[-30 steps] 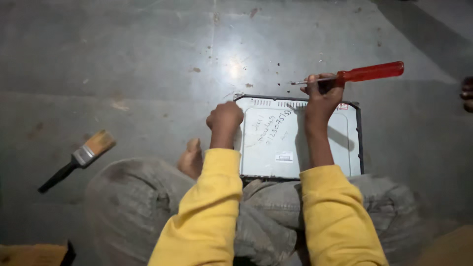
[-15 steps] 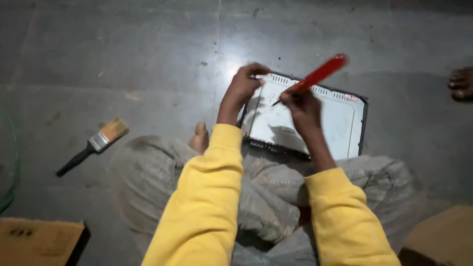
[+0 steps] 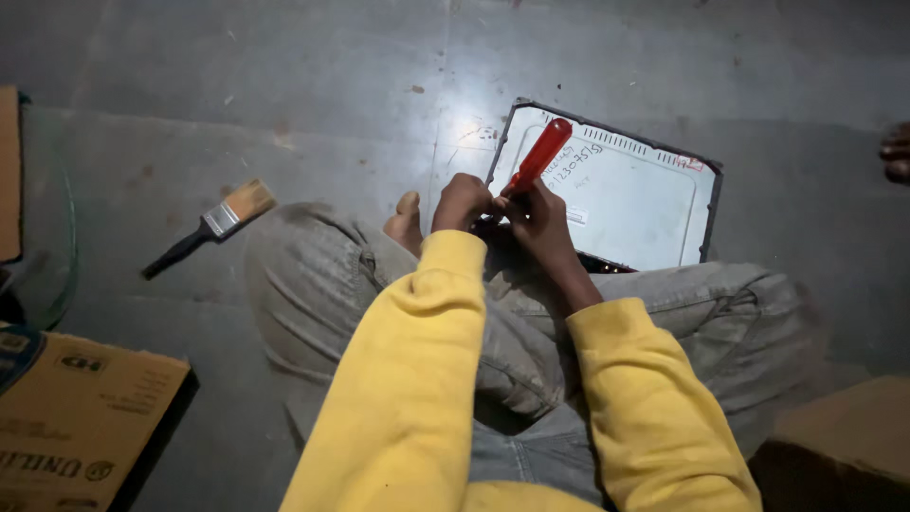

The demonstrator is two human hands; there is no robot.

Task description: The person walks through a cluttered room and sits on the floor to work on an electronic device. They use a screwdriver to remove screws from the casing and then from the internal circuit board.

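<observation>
I sit cross-legged on a grey floor with a flat white metal-cased device (image 3: 633, 204) tilted against my knees. My right hand (image 3: 540, 220) grips a screwdriver with a red handle (image 3: 538, 156), its tip pointing down at the device's near left corner. My left hand (image 3: 462, 202) is curled into a fist right beside it at the same corner, touching the device's edge; I cannot tell whether it holds anything. Both arms wear yellow sleeves. The screwdriver's tip is hidden behind my hands.
A paintbrush (image 3: 210, 227) with a black handle lies on the floor to the left. A brown cardboard box (image 3: 81, 422) sits at the lower left, another (image 3: 839, 450) at the lower right. Another person's toes (image 3: 894, 152) show at the right edge.
The screwdriver has swung from lying level over the device's far edge to standing upright at its near left corner. Both hands have come together there.
</observation>
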